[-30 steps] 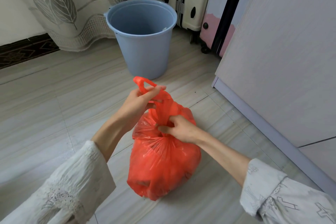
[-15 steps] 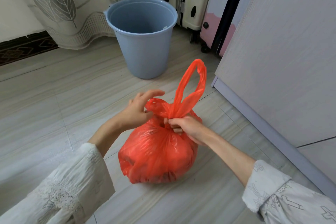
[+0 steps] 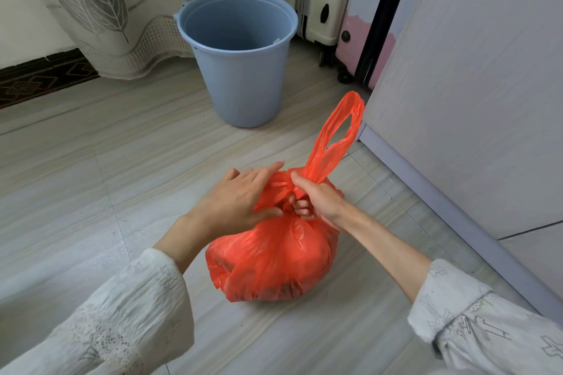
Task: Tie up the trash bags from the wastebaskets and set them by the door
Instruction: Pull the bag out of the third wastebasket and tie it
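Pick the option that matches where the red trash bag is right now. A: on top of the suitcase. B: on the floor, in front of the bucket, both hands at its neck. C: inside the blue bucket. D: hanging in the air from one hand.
B: the red trash bag sits on the floor tiles, nearer than the blue bucket, with the left hand and right hand at its gathered neck.

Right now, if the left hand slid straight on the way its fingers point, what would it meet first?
The left hand points up-right across the bag top. It would likely meet the upright handle loop first, just above the right hand; depth there is unclear.
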Demonstrator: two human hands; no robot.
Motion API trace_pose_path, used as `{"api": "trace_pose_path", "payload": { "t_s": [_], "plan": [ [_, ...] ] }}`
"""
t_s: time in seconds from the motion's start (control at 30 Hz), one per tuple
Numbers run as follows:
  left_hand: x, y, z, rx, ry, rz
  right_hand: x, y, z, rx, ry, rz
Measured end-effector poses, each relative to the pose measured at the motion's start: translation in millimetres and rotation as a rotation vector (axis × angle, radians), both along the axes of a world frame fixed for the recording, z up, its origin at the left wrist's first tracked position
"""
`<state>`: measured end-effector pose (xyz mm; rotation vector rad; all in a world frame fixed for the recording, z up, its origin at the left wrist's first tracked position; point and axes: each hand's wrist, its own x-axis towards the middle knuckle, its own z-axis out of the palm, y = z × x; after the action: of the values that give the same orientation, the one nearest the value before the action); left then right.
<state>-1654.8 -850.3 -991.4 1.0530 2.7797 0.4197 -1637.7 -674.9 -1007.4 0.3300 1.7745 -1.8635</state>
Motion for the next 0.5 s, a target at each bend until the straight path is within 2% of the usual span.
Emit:
{"api": "trace_pose_path", "payload": {
  "t_s": [0.13,0.23,0.33,0.43,0.5],
  "plan": [
    [-1,3,2,0.008,-0.130,0.089,0,8,-8,0.076,0.075,-0.058],
    [0,5,9,0.237,-0.426,0.202,-1,19,-15,0.108,0.134,-0.174],
    [2,10,14,0.517,-0.683,0.356,-2,15,-15,0.185,0.232,-0.182],
    [1,5,19,0.681,-0.746,0.447,-3,11,-12,0.334,0.342,-0.147],
    [2,0,21,0.682,-0.709,0.447,-4,16,-16,0.469,0.385,-0.110]
  ]
}}
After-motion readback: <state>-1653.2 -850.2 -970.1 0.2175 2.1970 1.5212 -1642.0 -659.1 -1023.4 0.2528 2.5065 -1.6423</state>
